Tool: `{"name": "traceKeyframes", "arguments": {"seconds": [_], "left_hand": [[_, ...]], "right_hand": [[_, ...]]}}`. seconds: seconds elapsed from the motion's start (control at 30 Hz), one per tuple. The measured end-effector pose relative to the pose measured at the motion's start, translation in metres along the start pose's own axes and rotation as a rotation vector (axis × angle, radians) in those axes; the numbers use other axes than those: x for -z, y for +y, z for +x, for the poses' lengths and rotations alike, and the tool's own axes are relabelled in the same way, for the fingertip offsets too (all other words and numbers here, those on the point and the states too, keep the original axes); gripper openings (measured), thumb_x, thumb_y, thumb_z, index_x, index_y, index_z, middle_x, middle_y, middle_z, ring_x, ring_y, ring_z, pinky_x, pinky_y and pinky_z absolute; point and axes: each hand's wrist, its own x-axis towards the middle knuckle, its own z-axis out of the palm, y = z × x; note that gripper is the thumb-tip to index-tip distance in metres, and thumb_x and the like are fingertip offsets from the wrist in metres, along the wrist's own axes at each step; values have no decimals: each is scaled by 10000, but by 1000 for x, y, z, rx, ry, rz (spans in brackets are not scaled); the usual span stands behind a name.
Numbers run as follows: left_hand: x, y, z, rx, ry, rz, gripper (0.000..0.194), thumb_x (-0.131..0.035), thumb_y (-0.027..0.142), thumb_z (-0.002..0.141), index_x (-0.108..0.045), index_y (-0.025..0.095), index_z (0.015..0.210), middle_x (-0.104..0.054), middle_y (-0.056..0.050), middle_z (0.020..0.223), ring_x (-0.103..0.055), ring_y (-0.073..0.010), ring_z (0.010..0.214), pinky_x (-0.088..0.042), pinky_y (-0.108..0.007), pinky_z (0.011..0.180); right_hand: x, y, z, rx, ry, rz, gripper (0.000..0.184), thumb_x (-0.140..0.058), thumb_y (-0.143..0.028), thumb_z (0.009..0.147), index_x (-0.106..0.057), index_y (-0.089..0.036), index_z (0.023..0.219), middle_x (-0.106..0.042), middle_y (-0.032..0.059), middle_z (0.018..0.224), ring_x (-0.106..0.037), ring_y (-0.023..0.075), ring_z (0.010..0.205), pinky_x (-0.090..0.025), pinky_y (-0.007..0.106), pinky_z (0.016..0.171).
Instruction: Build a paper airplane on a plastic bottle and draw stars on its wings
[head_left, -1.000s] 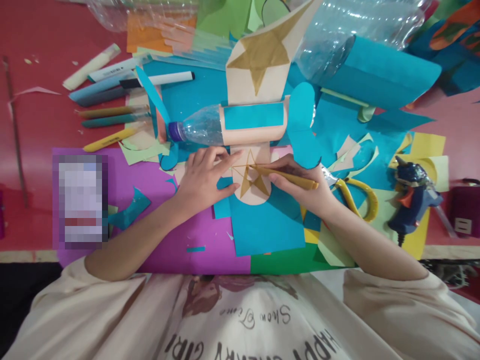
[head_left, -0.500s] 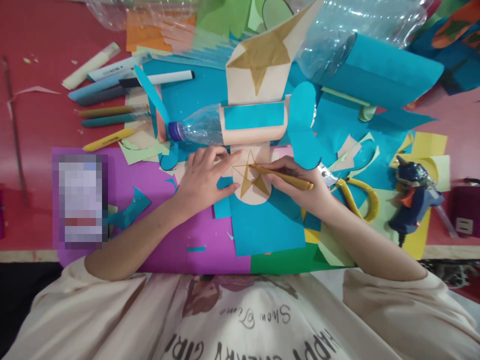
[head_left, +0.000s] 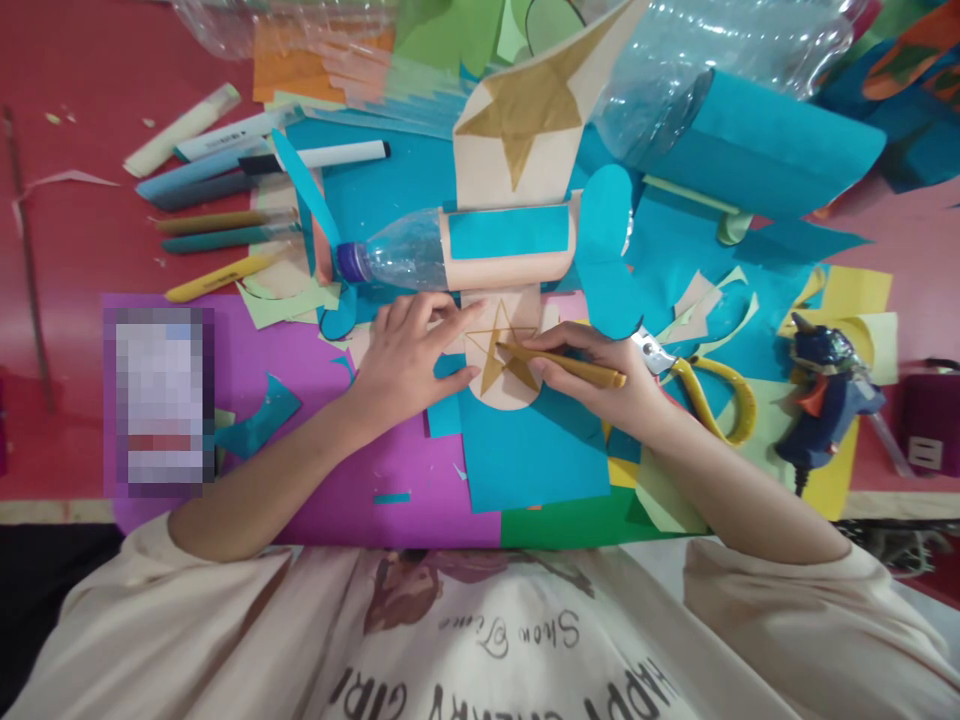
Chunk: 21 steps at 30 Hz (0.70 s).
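A gold-brown marker (head_left: 581,368) is gripped in my right hand (head_left: 607,375), its tip touching a star outline (head_left: 491,365) on a pale paper wing (head_left: 514,395). The lower points of that star are coloured in; its upper part is only outlined. My left hand (head_left: 412,350) lies with fingers spread, thumb and index fingertip at the wing's left edge. Just beyond sits a clear plastic bottle (head_left: 405,250) with a purple cap, wrapped in pale and blue paper. The opposite wing carries a filled gold star (head_left: 521,105). Blue paper tail pieces (head_left: 606,240) stand at the bottle's right end.
Yellow-handled scissors (head_left: 712,400) lie right of my right hand, with a blue glue gun (head_left: 825,400) farther right. Several markers (head_left: 217,225) lie at the left, above a blurred phone (head_left: 165,395). Large clear bottles (head_left: 750,40) and paper scraps fill the back.
The marker tip has moved slightly down and left within the star, with my right hand shifting a little. My left hand stays in place.
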Motion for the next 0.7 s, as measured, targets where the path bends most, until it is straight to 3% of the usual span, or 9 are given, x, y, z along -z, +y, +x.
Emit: {"name": "traceKeyframes", "arguments": {"seconds": [0.47,0.7], "left_hand": [[-1,-1,-1,-6,19,11,594,-620,422,884,-467,276,1439,-554,-107,1195,-508,-296,1089,-376,-405,890],[-2,-2,-1,-9,25,-12,611,-632,428,874,-466,280,1443,-542,-107,1201,-498,-300,1094,-372,-412,887]], "right_hand": [[4,-6,1,10,-113,35,136,-635,-320,870,-680,-192,875,-749,54,843,-705,188,774,-573,287,696],[-5,5,-2,-12,125,58,234,-629,-424,879,-647,-191,883,-733,54,844,-702,197,779,-583,314,698]]}}
